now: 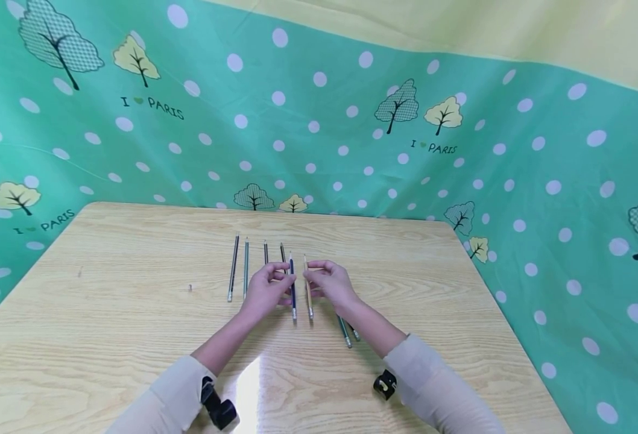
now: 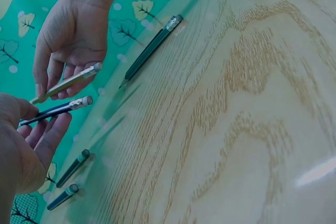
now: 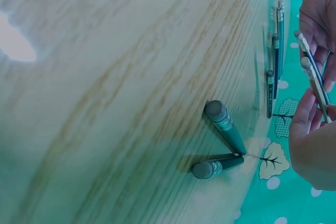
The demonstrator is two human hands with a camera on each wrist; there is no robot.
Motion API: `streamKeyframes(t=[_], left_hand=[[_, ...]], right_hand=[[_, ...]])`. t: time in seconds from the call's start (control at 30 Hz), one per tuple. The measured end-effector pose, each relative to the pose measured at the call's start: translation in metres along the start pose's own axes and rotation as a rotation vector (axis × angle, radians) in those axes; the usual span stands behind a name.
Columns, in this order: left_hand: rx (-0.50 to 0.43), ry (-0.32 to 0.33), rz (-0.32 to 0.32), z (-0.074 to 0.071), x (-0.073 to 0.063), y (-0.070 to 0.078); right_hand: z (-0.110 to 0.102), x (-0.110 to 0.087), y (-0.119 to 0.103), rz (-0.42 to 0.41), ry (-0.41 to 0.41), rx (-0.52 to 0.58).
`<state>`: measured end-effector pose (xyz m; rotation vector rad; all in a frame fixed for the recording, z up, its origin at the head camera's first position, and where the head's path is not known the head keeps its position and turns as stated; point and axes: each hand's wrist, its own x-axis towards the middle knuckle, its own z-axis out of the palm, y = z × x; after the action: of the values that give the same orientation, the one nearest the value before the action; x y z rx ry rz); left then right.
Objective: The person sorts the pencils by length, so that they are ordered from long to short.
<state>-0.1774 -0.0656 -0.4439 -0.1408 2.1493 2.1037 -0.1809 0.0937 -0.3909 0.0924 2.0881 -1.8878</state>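
My left hand [image 1: 266, 290] pinches a dark blue pencil [image 1: 293, 295] between thumb and fingers, its eraser end toward me. Close beside it, my right hand [image 1: 332, 283] pinches a yellow pencil [image 1: 309, 295], also eraser end toward me. The two pencils stand nearly parallel with a small gap between them. In the left wrist view both the blue pencil [image 2: 58, 109] and the yellow pencil [image 2: 68, 83] are raised off the table. Left of my left hand lie several pencils, among them a dark one [image 1: 234, 268] and a teal one [image 1: 246, 265]; two more are partly hidden behind that hand.
Under my right forearm lie a green pencil [image 1: 344, 331] and a darker pencil [image 1: 354, 333], partly covered. A tiny scrap [image 1: 190, 287] sits on the wooden table [image 1: 134, 337] to the left. A green dotted cloth [image 1: 319, 132] hangs behind the table's far edge.
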Motion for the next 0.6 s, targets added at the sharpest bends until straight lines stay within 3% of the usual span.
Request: streamKeyframes(t=[0.37,0.6], left_hand=[[0.016,-0.012,0.016,0.002,0.005,0.006],[0.049,-0.005,0.008,0.005,0.015,0.008]], right_hand=[[-0.004,-0.001,-0.004,-0.016,0.023,-0.019],[-0.007,-0.002,-0.006,-0.001,0.032,-0.032]])
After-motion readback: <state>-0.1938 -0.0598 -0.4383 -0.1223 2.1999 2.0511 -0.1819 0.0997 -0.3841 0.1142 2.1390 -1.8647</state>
